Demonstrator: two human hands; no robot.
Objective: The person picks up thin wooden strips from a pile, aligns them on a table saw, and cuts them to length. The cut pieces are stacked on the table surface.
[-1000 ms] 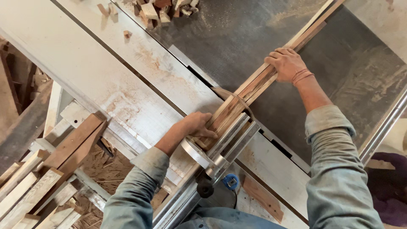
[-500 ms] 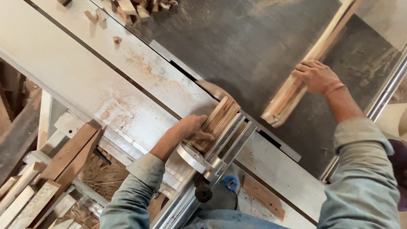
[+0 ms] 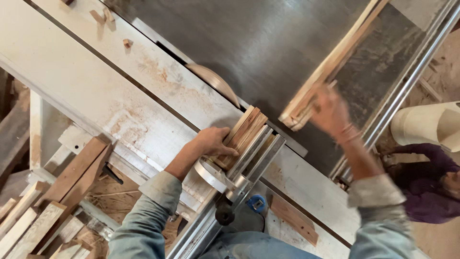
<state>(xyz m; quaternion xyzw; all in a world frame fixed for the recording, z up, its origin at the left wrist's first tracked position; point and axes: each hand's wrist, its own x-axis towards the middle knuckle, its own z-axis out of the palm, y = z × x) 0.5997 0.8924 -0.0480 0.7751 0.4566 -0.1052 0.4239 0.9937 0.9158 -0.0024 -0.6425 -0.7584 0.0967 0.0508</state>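
Observation:
My left hand (image 3: 214, 142) presses flat on a short bundle of cut wooden pieces (image 3: 244, 133) lying against the metal fence of the sliding carriage (image 3: 249, 165). The saw blade (image 3: 214, 82) rises from the slot just beyond these pieces. My right hand (image 3: 330, 111), blurred, grips the near end of several long wooden strips (image 3: 335, 60) that lie slanted across the dark steel saw table (image 3: 258, 43) toward the far right.
Small wood offcuts (image 3: 101, 17) lie on the pale sliding table (image 3: 96, 81). Stacked timber lengths (image 3: 43, 216) fill the lower left. A rail (image 3: 407, 81) edges the table's right side. Another person in purple (image 3: 431, 182) crouches at the right beside a pale cylinder (image 3: 426, 125).
My right hand has carried the long strips to the right, away from the blade and the fence. The short cut pieces stay at the fence under my left hand.

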